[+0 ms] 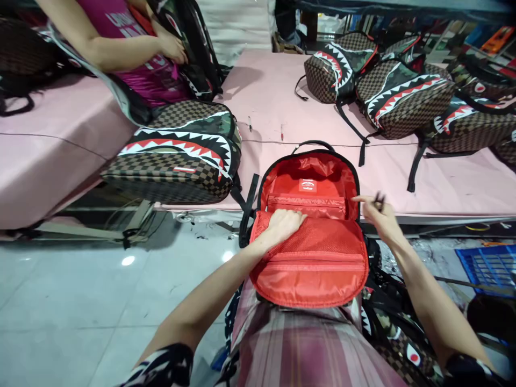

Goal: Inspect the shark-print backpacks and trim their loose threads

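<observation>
An unzipped backpack [314, 282] with a red lining rests against my lap and the table edge, its front panel folded down towards me. My left hand [285, 224] is curled over the top of the mesh pocket inside that panel; its fingertips are partly hidden. At the bag's right rim is my right hand [379, 215], index finger stretched to the zipper edge. Its other fingers are closed around a small dark tool [379, 201] that looks like thread snips, though blurred. A white label [307, 185] shows on the inner back wall.
A checkered shark-mouth backpack [177, 156] lies left on the pink table [266, 91]. Several more [407, 97] are piled at right. Two pens [282, 132] lie mid-table. Across it, a co-worker [133, 54] handles another backpack [197, 48]. More bags [403, 344] sit low at my right.
</observation>
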A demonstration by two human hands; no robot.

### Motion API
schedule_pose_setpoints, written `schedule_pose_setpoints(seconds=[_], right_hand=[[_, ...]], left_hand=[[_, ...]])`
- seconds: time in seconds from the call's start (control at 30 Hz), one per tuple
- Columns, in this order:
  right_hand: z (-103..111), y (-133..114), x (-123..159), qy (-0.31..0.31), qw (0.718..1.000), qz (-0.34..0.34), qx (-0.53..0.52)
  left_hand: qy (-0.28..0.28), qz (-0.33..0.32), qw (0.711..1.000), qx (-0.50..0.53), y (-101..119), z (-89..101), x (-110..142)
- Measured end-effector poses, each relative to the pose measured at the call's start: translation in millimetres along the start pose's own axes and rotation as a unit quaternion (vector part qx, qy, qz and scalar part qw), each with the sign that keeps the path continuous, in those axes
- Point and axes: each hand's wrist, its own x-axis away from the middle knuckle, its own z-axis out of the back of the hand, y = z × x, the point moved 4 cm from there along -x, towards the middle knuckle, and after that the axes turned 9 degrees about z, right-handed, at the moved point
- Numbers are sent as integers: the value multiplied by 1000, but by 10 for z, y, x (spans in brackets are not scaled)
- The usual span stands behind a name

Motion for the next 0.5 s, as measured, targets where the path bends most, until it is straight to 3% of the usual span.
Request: schedule_pose_setpoints(seconds=[0.07, 0.1, 0.23, 0.37, 0.5], right_hand=[[-493, -81, -258, -173, 978, 45, 107], [-722, -98, -371, -229, 956, 79, 165], [-1398, 7, -631, -335, 871, 125, 338], [-1553, 140, -635, -344, 831, 92, 428], [-1355, 162, -562, -326, 820, 57, 468]], left_hand=[[17, -7, 1000, 9, 57, 86, 118], [27, -13, 999, 16, 84, 127, 182], [64, -21, 997, 31, 114, 208, 381], [90, -9, 996, 20, 52, 167, 410], [90, -14, 995, 28, -35, 90, 387]])
